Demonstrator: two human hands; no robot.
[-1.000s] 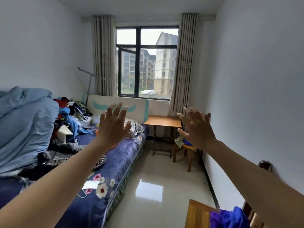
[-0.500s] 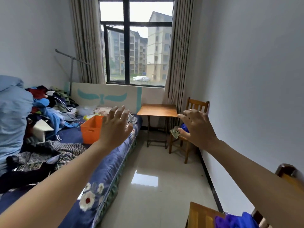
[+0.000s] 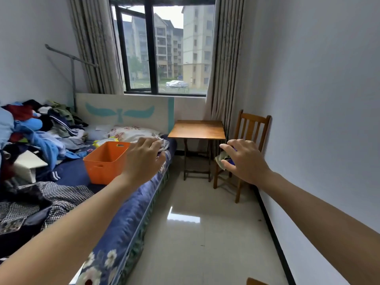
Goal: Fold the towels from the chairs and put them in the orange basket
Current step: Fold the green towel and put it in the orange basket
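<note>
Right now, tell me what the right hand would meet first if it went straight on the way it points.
Probably the towels on the seat of the wooden chair, just beyond the right hand; nothing shows between them, though depth is hard to judge.

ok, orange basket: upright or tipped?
Upright. The orange basket sits on the bed with its open top facing up; its floor is hidden, so contents cannot be told.

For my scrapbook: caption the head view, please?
Left hand and right hand held out; towels on chair, orange basket on bed.
</note>
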